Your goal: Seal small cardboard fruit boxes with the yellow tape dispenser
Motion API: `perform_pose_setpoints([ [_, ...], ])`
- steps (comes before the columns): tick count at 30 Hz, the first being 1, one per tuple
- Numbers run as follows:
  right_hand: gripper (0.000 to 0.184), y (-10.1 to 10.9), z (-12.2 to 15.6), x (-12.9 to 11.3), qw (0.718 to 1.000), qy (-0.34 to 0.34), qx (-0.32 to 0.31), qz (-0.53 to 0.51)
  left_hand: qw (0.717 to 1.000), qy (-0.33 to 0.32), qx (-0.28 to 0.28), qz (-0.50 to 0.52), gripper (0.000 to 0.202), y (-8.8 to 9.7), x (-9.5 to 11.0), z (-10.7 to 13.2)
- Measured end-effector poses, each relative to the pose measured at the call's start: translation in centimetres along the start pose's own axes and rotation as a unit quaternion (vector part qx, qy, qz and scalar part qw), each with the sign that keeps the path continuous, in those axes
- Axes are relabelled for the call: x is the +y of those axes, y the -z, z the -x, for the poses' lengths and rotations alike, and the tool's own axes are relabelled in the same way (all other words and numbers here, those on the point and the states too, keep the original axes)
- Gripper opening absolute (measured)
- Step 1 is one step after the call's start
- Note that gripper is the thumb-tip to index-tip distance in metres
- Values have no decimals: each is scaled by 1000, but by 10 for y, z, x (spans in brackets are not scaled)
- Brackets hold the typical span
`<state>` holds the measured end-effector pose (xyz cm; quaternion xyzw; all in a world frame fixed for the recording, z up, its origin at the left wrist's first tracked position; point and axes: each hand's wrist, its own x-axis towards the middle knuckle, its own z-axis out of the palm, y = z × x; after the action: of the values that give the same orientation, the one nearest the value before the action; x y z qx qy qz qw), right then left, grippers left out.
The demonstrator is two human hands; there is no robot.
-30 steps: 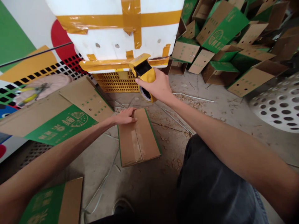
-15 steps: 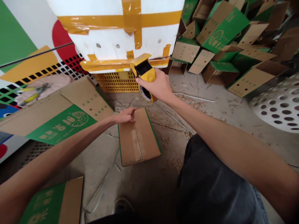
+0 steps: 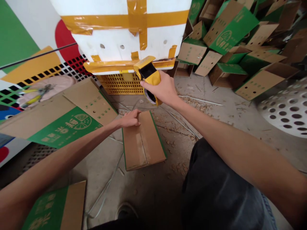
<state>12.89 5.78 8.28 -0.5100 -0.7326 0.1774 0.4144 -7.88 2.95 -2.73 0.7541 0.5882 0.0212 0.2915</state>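
Note:
A small brown carton [image 3: 144, 143] with green edges stands on the concrete floor in front of me, its top flaps closed and a strip of clear tape along the seam. My left hand [image 3: 129, 118] rests on the carton's far left corner, fingers curled over the edge. Above the carton's far end, my right hand [image 3: 161, 89] is closed round a yellow tape dispenser [image 3: 148, 75], which is held clear of the carton.
A white foam box [image 3: 120, 32] bound with yellow tape sits on a yellow crate [image 3: 120, 83] just beyond. Flat green-and-brown cartons [image 3: 62, 123] lie left and at the near left. A heap of folded cartons [image 3: 230, 41] fills the back right. A perforated metal surface [image 3: 285, 108] is at the right.
Almost nothing differs. The view has shifted a few pixels; both hands stay where they were.

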Motion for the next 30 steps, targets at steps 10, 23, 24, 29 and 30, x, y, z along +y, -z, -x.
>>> perform_pose_setpoints([
  [10,46,0,0,-2,1000,-7,5,-5,1000,-7,8,-12,76,-2,-3,-3],
  [23,47,0,1,-4,1000,-9,-8,-1,1000,5,11,-26,77,-3,-1,-2],
  [24,48,0,1,-4,1000,-10,-12,1,1000,4,11,-27,76,-3,-1,-1],
  [29,49,-1,1,-3,1000,-7,-14,7,1000,-4,15,-20,75,-3,-1,0],
  [30,48,-2,1,-3,1000,-6,-12,7,1000,-4,16,-17,75,-3,-2,0],
])
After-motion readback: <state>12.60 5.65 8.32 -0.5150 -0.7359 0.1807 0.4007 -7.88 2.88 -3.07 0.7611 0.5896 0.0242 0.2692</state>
